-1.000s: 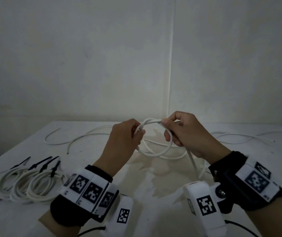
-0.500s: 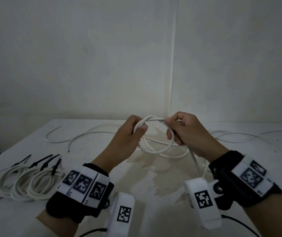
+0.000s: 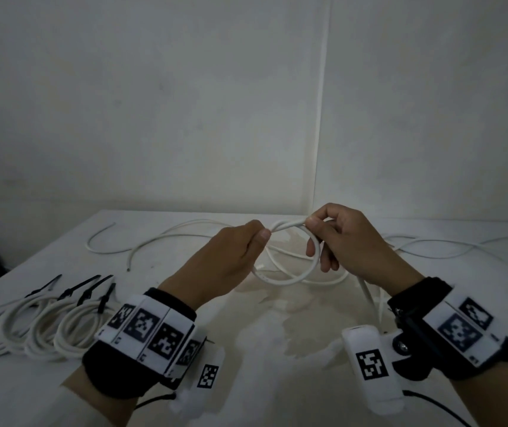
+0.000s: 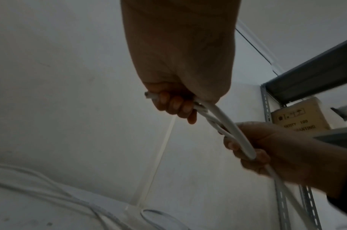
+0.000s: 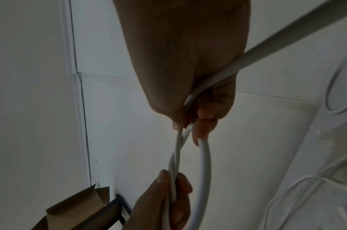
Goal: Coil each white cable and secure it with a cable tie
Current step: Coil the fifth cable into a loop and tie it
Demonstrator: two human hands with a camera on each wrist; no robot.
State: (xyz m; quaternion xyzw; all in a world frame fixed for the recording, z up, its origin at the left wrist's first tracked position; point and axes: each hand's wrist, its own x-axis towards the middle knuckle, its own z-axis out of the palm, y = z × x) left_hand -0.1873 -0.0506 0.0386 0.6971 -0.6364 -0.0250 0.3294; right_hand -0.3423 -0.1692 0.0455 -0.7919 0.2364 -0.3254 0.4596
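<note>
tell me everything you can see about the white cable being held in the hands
The white cable is a smooth, round cord that looks plastic-sheathed. It is bent into a small loop held above the table. The left hand grips one side of the loop, with a cut end poking past its fingers. The right hand pinches the top. The loose remainder trails down past the right wrist.
</note>
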